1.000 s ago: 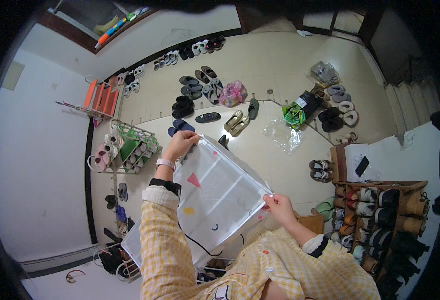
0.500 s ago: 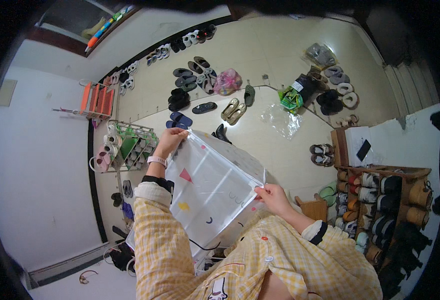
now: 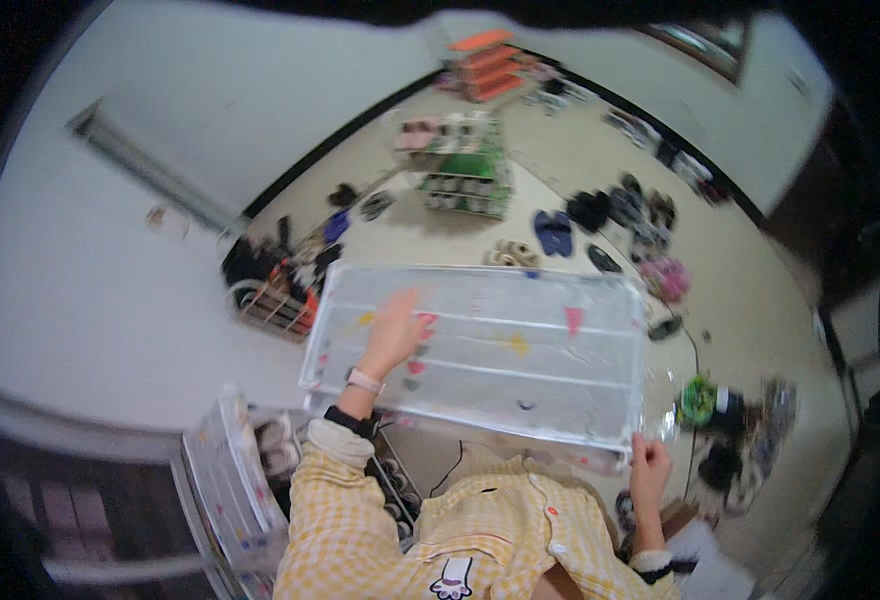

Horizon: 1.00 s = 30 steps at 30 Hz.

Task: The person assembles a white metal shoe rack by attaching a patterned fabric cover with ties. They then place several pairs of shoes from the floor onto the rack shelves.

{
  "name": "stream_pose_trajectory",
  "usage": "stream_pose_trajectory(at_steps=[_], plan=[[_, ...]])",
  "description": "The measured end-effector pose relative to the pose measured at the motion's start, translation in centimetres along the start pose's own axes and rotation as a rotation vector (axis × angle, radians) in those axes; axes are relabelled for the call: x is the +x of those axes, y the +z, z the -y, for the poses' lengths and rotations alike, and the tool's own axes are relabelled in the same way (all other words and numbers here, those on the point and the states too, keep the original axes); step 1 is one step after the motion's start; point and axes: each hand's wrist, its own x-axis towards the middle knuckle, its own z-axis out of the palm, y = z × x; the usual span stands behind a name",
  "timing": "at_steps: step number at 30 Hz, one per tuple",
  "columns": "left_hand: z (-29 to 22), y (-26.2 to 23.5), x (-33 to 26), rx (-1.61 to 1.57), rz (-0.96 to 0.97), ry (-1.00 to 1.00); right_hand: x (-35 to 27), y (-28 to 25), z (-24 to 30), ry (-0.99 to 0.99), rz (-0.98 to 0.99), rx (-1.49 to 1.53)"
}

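I hold a large translucent white panel [image 3: 520, 350] with small coloured shapes printed on it, roughly level in front of my chest. My left hand [image 3: 395, 335] lies flat against the panel near its left end, fingers spread, a pale watch on the wrist. At the panel's lower right corner my right hand [image 3: 650, 470] grips the edge. Both arms wear yellow checked sleeves. The picture is blurred by motion.
Many pairs of shoes [image 3: 630, 215] lie scattered over the beige floor. A green shoe rack [image 3: 465, 170] and an orange rack [image 3: 485, 65] stand further off. A basket of shoes [image 3: 275, 290] sits by the white wall. A clear box rack [image 3: 235, 480] stands at lower left.
The view has swung sharply, so the room now appears turned. The panel went from a diagonal tilt to lying wide across the picture. Both hands kept their hold.
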Motion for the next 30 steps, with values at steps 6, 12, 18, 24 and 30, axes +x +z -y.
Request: stream_pose_trajectory(at_steps=[6, 12, 18, 24, 30], plan=[[14.6, -0.6, -18.2, 0.127, -0.539, -0.83, 1.9, 4.6, 10.2, -0.375, 0.436, -0.084], [18.1, 2.7, -21.2, -0.783, -0.697, -0.884, -1.0, 14.5, 22.2, -0.392, 0.867, -0.077], [16.4, 0.3, -19.1, -0.596, -0.666, -0.891, -1.5, 27.5, 29.8, -0.712, 0.95, -0.405], [16.5, -1.7, -18.9, -0.399, -0.715, -0.747, 1.3, 43.7, 31.0, -0.921, 0.849, -0.806], [17.5, -0.9, -18.7, -0.638, -0.599, -0.857, 5.8, 55.4, 28.0, -1.06, 0.804, -0.503]])
